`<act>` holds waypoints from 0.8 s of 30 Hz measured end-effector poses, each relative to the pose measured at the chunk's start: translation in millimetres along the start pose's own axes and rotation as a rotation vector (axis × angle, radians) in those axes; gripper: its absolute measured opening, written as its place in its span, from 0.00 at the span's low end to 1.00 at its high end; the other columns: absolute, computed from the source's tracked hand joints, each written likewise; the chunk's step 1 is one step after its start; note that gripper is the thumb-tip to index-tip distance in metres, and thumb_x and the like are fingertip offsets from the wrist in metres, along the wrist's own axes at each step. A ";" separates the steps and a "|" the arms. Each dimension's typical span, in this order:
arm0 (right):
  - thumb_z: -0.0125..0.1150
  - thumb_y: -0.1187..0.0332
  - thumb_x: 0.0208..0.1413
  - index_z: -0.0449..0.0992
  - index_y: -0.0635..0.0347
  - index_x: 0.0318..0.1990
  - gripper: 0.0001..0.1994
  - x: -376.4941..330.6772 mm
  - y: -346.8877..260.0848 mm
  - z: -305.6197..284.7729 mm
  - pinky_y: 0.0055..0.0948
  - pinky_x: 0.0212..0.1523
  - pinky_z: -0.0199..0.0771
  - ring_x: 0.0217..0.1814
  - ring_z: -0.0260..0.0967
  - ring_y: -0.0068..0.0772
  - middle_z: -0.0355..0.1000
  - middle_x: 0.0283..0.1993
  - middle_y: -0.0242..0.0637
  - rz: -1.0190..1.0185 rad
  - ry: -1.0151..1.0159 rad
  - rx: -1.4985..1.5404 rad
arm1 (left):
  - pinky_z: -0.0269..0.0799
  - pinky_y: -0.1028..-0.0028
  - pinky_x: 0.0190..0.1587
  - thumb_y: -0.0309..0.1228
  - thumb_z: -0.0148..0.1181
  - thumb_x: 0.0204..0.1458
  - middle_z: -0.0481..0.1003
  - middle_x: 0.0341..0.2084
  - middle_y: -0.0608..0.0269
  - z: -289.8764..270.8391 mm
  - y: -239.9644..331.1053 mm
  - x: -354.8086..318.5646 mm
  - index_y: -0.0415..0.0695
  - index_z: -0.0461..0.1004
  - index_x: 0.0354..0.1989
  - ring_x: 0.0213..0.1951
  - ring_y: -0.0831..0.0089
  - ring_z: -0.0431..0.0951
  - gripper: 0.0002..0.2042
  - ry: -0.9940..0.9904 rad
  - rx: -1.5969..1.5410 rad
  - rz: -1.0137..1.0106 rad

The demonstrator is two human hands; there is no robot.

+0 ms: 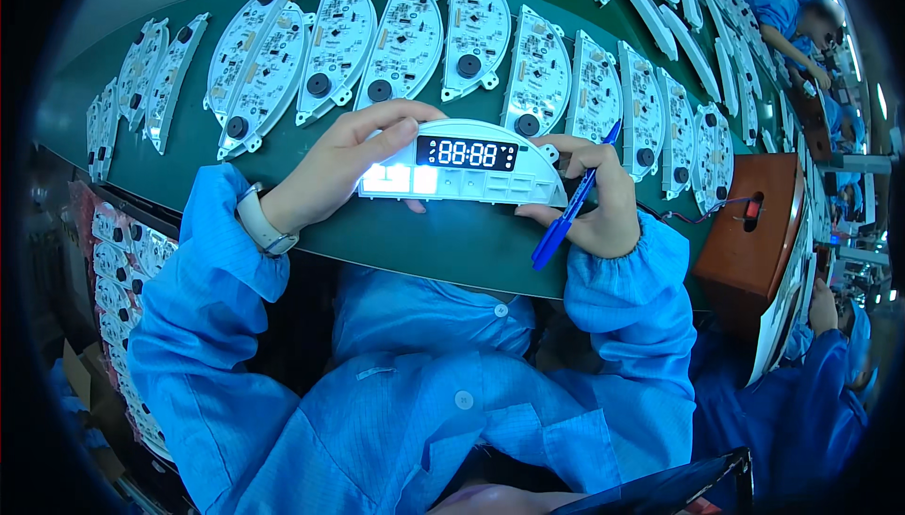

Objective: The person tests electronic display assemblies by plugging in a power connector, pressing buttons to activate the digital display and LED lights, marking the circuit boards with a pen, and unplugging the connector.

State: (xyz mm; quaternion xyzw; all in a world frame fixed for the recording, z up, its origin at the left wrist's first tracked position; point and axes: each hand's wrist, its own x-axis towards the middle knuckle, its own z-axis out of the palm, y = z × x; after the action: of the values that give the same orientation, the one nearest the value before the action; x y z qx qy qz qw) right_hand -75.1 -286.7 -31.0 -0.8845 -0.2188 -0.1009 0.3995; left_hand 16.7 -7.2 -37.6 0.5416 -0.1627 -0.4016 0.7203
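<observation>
A white half-moon display module (490,187) is held up in front of me over the table, its curved edge facing away. Digits glow white in its dark window (468,154), and a bright white patch shines at its lower left. My left hand (344,152) grips the left end, thumb on the front face. My right hand (608,199) is closed on the right end, thumb at the lower edge. The same hand holds a blue pen (558,232), slanting down and left across the fingers. The module's back is hidden.
Several half-moon circuit boards (405,49) with black round parts lie across the green table (377,256). A brown box (749,223) with a cable stands at the right. More boards (118,298) are stacked at the lower left. Other people in blue (778,11) work at the right.
</observation>
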 end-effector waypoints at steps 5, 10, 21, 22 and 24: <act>0.79 0.65 0.40 0.55 0.56 0.37 0.30 -0.6 -0.2 -0.1 0.35 0.48 0.76 0.50 0.75 0.47 0.73 0.50 0.56 0.006 -0.001 -0.008 | 0.81 0.73 0.35 0.38 0.47 0.64 0.73 0.44 0.56 -0.1 0.8 -0.1 0.38 0.67 0.55 0.38 0.70 0.80 0.18 -0.004 0.004 -0.002; 0.79 0.66 0.39 0.57 0.57 0.37 0.30 -1.2 -0.3 -0.9 0.37 0.50 0.75 0.51 0.75 0.48 0.73 0.49 0.56 0.010 0.003 0.015 | 0.81 0.73 0.35 0.38 0.46 0.65 0.74 0.43 0.56 -0.9 0.6 1.4 0.37 0.67 0.54 0.37 0.71 0.80 0.18 -0.024 0.016 0.000; 0.81 0.65 0.36 0.59 0.56 0.38 0.30 -0.1 -1.7 -3.6 0.34 0.46 0.75 0.50 0.75 0.46 0.73 0.50 0.56 -0.039 0.007 0.043 | 0.81 0.74 0.33 0.36 0.45 0.65 0.76 0.40 0.56 -1.0 1.6 0.7 0.37 0.68 0.54 0.34 0.70 0.80 0.17 0.003 -0.022 -0.016; 0.81 0.65 0.36 0.59 0.56 0.38 0.30 -0.3 -1.2 -3.6 0.33 0.46 0.75 0.50 0.75 0.45 0.73 0.50 0.56 -0.045 0.006 0.054 | 0.81 0.74 0.33 0.36 0.45 0.65 0.76 0.40 0.56 -1.0 1.5 0.9 0.37 0.68 0.54 0.34 0.70 0.81 0.17 0.011 -0.024 -0.023; 0.81 0.64 0.35 0.59 0.56 0.38 0.31 -1.2 0.7 -2.8 0.34 0.46 0.75 0.49 0.75 0.46 0.73 0.50 0.57 -0.041 0.009 0.070 | 0.80 0.75 0.32 0.36 0.45 0.65 0.77 0.40 0.55 -1.4 -0.1 0.4 0.37 0.68 0.54 0.33 0.70 0.81 0.17 0.017 -0.029 -0.022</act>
State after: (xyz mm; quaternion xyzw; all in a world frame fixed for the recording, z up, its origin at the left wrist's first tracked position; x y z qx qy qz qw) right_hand -75.8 -289.5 -30.1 -0.8649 -0.2384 -0.1052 0.4291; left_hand 17.9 -6.7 -38.3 0.5364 -0.1445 -0.4072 0.7250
